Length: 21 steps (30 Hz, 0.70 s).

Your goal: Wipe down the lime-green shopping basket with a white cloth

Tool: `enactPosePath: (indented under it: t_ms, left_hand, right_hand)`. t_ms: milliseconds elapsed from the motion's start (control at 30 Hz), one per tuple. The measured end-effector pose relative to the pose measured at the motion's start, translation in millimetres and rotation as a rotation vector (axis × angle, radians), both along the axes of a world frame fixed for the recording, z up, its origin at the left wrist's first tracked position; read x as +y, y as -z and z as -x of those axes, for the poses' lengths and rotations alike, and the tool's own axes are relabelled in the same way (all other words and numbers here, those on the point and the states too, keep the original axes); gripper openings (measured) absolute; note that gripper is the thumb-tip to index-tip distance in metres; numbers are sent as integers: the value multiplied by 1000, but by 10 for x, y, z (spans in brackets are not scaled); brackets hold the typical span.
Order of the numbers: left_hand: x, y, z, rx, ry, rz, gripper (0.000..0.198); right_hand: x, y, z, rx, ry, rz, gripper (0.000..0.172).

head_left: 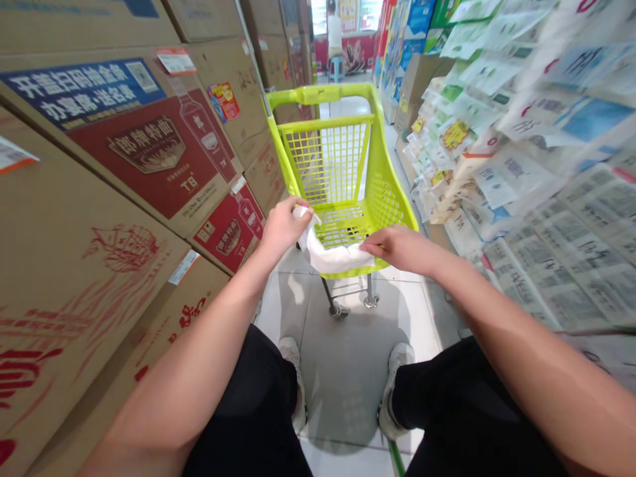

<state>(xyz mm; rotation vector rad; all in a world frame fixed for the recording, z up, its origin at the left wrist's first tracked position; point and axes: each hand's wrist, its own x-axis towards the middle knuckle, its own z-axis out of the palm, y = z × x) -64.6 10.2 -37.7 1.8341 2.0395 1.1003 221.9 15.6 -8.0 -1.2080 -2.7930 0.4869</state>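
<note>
Bare forearms [199, 351], left hand [284, 224], right hand [397, 248], both pinching white cloth [338, 257], along near rim [348, 272] of green cart [396, 179]

The cart [390, 192] is lime green, latticed with square holes; the cloth [338, 258] is white. Brown cartons [64, 218] carry red print [124, 248], one a blue banner [84, 89] with white characters. The trousers [248, 404] are black, the shoes [397, 361] white.

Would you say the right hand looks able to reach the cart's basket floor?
Probably yes: the right hand, gripping the white cloth at the near rim, has an open way to the basket floor.
</note>
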Motion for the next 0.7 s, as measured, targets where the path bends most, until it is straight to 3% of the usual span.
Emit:
enactPosePath:
  t_ms: [133, 300, 400, 467, 567, 633, 700]
  left_hand:
    - [-91, -141, 158, 103, -184, -89, 26]
    - [-184, -156, 332, -24, -66, -10, 26]
    - [-230, -60, 349, 61, -33, 81, 32]
    - [-227, 37, 309, 145, -49, 24, 43]
    - [-125, 190, 274, 199, -104, -128, 53]
    - [-9, 261, 329, 186, -152, -160, 49]
    - [102, 287, 442, 202, -142, -105, 33]
  right_hand:
    - [-32, -109, 120, 96, 145, -161, 36]
    - [150, -271, -42, 32, 356, -302, 33]
    - [196, -224, -22, -99, 406, -320, 33]
    - [159, -130, 110, -81, 425, -412, 37]
    - [47, 34, 424, 40, 293, -581, 48]
    - [-13, 122, 634, 22, 50, -558, 46]
    - [-26, 175, 790, -53, -134, -492, 49]
